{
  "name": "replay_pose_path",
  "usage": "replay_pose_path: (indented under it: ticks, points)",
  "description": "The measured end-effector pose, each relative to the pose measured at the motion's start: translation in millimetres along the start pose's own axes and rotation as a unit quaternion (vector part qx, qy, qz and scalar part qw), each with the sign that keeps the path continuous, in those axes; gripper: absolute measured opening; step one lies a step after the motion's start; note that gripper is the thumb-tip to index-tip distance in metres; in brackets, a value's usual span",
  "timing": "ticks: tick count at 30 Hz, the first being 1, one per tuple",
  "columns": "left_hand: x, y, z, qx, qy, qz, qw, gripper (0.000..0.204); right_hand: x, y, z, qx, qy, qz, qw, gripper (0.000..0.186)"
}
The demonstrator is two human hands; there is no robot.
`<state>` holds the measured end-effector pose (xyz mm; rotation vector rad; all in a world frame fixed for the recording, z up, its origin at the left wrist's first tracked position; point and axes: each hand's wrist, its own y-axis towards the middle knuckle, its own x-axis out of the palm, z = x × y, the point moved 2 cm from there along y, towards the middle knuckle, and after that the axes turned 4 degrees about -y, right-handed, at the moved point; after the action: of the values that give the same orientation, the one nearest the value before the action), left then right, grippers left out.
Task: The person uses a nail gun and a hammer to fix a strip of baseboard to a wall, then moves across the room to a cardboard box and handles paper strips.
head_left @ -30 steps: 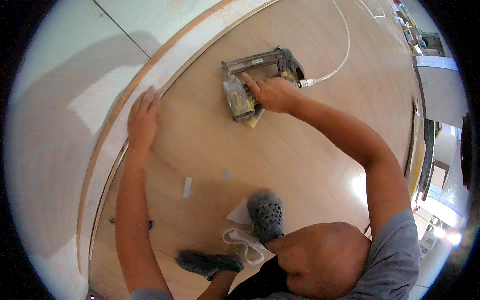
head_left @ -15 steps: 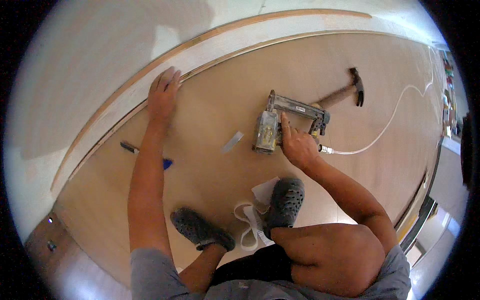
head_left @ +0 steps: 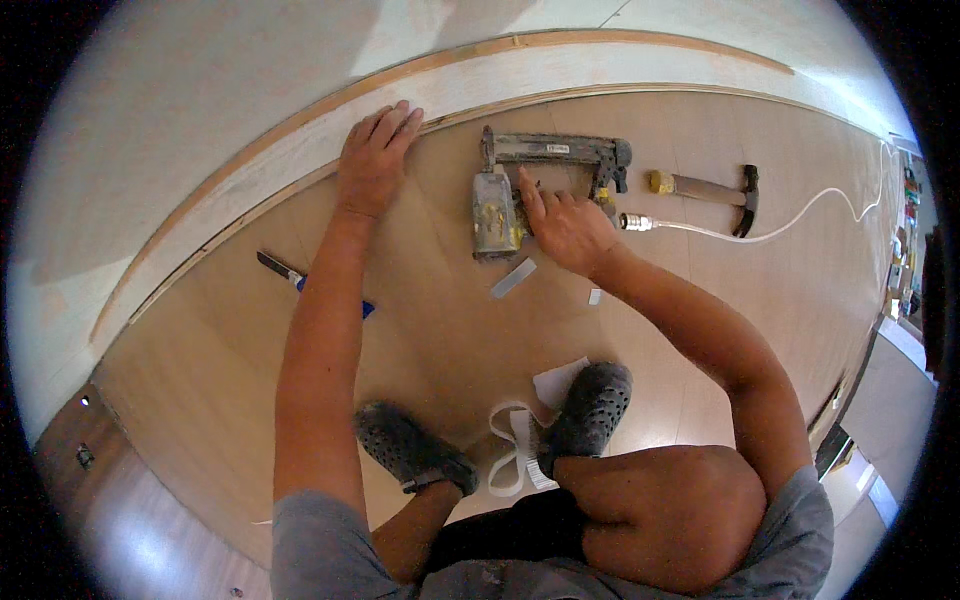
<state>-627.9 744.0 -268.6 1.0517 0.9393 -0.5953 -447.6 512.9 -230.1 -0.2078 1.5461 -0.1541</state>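
Observation:
My left hand [head_left: 378, 150] rests with fingers stretched out on the long white board [head_left: 470, 82] along the wall's foot, over its lower edge. In my right hand [head_left: 572, 232] is the handle of a worn nail gun [head_left: 495, 217], its index finger extended along the tool's body. The nail gun is held low over the floor, to the right of my left hand and apart from the board. A white air hose [head_left: 690, 230] runs off to the right from the metal coupling at its handle.
A claw hammer [head_left: 705, 190] lies right of the nail gun. A blue-handled knife [head_left: 280, 266] sits partly under my left forearm. Near my dark clogs [head_left: 592, 408] are a looped white strap [head_left: 500, 462] and a white sheet [head_left: 560, 383]. A short pale strip [head_left: 514, 278] lies below the nail gun.
My right hand has brought the nail gun leftward and closer to the wall, leaving the hammer's handle end uncovered. My left hand has slid a little to the right along the board.

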Motion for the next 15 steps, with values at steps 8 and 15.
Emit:
replay_pose_path:
  ticks: [8, 15]
  points:
    - [-5.0, -14.6, 35.8, 0.013, -0.01, 0.033, 0.999, 0.043, 4.7, -20.7, 2.9, -0.038, -0.014, 0.06, 0.997, 0.062]
    - [-13.0, -28.1, 36.2, 0.061, 0.003, 0.011, 0.998, 0.048, 4.6, -24.7, -5.3, -0.042, -0.002, 0.035, 0.998, 0.065]
